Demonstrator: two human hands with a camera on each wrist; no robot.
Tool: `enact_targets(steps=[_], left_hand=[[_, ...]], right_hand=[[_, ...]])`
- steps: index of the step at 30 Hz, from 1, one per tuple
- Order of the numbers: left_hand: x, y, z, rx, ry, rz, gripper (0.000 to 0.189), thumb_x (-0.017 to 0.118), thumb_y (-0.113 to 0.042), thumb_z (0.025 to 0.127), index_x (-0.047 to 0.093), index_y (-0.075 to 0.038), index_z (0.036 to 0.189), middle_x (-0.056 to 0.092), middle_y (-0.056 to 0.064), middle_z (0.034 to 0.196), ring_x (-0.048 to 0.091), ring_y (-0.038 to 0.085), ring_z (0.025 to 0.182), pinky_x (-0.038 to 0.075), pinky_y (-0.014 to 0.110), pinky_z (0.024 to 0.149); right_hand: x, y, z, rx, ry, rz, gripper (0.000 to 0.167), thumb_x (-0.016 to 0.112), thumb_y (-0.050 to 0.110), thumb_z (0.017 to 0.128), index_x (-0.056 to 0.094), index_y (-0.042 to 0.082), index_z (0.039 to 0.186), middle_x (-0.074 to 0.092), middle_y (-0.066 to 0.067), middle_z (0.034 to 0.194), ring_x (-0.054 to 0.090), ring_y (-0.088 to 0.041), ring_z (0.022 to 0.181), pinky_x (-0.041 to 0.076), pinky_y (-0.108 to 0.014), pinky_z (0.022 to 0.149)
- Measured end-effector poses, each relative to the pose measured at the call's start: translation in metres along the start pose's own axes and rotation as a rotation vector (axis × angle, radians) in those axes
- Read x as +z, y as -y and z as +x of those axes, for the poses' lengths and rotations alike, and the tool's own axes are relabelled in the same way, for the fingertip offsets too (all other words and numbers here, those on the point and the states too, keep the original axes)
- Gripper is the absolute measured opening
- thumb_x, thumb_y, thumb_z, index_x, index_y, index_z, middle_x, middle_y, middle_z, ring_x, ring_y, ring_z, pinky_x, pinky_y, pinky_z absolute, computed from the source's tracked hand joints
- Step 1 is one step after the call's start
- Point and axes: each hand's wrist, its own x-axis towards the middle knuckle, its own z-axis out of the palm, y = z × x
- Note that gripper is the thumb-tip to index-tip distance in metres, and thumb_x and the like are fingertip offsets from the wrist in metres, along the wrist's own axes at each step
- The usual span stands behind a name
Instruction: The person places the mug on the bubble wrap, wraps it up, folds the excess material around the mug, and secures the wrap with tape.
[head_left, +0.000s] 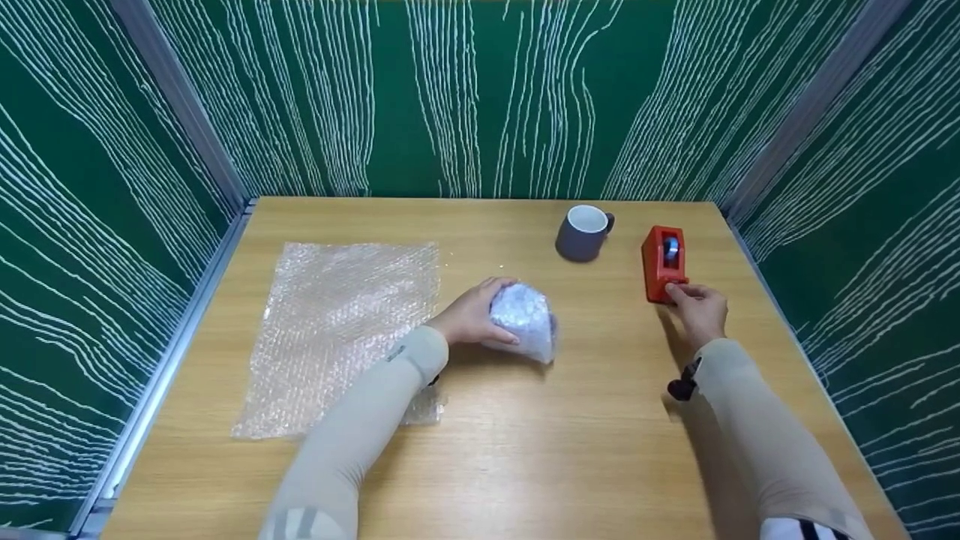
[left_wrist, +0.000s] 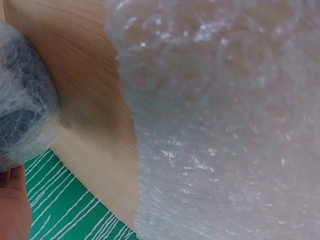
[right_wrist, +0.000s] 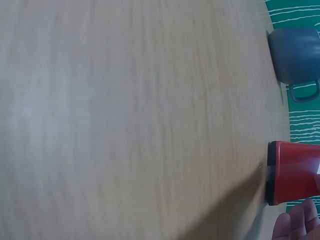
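Note:
My left hand point(head_left: 478, 313) grips a bubble-wrapped bundle point(head_left: 525, 319) just above the table's middle. Through the wrap in the left wrist view, something dark shows inside the bundle point(left_wrist: 22, 100); its exact kind is hard to tell. On the right, a red tape dispenser point(head_left: 664, 262) stands on the table with a roll of tape point(head_left: 671, 249) in it. My right hand point(head_left: 699, 309) is at the dispenser's near end, thumb and forefinger pinching at the tape's end there. The strip itself is too small to make out.
A flat sheet of bubble wrap point(head_left: 345, 322) lies on the left of the wooden table point(head_left: 510, 450), partly under my left forearm. Near the back stands a grey mug point(head_left: 581, 238), upright, its handle to the right. Green white-streaked panels point(head_left: 480, 97) enclose the table's back and sides.

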Motion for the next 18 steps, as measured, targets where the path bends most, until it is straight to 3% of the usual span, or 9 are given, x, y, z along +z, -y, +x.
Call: enact_targets(steps=[3, 8, 10, 14, 18], left_hand=[[0.0, 0.0003, 0.0002, -0.001, -0.002, 0.005, 0.112, 0.102, -0.032, 0.075, 0.04, -0.013, 0.166, 0.051, 0.009, 0.165, 0.051, 0.03, 0.151, 0.037, 0.043, 0.132], [0.0004, -0.0011, 0.0001, 0.001, -0.005, 0.007, 0.112, 0.102, -0.031, 0.074, 0.041, -0.013, 0.166, 0.051, 0.009, 0.165, 0.051, 0.031, 0.152, 0.037, 0.043, 0.131], [0.0004, -0.0015, -0.0002, -0.001, -0.008, 0.006, 0.112, 0.103, -0.03, 0.074, 0.041, -0.012, 0.166, 0.051, 0.009, 0.166, 0.051, 0.032, 0.152, 0.037, 0.044, 0.131], [0.0001, -0.0022, -0.0004, -0.006, -0.01, 0.009, 0.112, 0.103, -0.03, 0.073, 0.041, -0.014, 0.166, 0.051, 0.009, 0.165, 0.052, 0.032, 0.151, 0.038, 0.044, 0.131], [-0.0002, -0.0024, -0.0011, -0.007, -0.008, 0.006, 0.112, 0.103, -0.03, 0.073, 0.041, -0.015, 0.166, 0.052, 0.009, 0.165, 0.052, 0.031, 0.15, 0.039, 0.044, 0.131]], right_hand=[[0.0024, 0.0004, 0.0029, -0.018, -0.024, 0.005, 0.055, 0.067, 0.045, 0.107, 0.061, 0.011, 0.15, 0.055, -0.009, 0.153, 0.052, -0.021, 0.134, 0.041, -0.038, 0.126], [0.0031, -0.0012, 0.007, -0.058, -0.08, -0.006, 0.034, 0.072, 0.039, 0.105, 0.071, 0.011, 0.125, 0.063, 0.0, 0.124, 0.057, -0.013, 0.114, 0.053, -0.021, 0.095], [0.0028, -0.0013, 0.008, -0.045, -0.07, 0.009, 0.03, 0.072, 0.037, 0.105, 0.07, 0.012, 0.122, 0.062, -0.002, 0.128, 0.057, -0.013, 0.115, 0.055, -0.019, 0.092], [0.0022, 0.0038, 0.0044, 0.004, -0.038, 0.024, 0.028, 0.068, 0.035, 0.107, 0.067, 0.014, 0.127, 0.058, -0.007, 0.144, 0.056, -0.018, 0.123, 0.058, -0.021, 0.097], [0.0018, 0.0074, 0.0044, 0.022, -0.035, 0.001, 0.026, 0.066, 0.031, 0.109, 0.066, 0.014, 0.129, 0.059, -0.005, 0.135, 0.057, -0.02, 0.119, 0.06, -0.021, 0.093]])
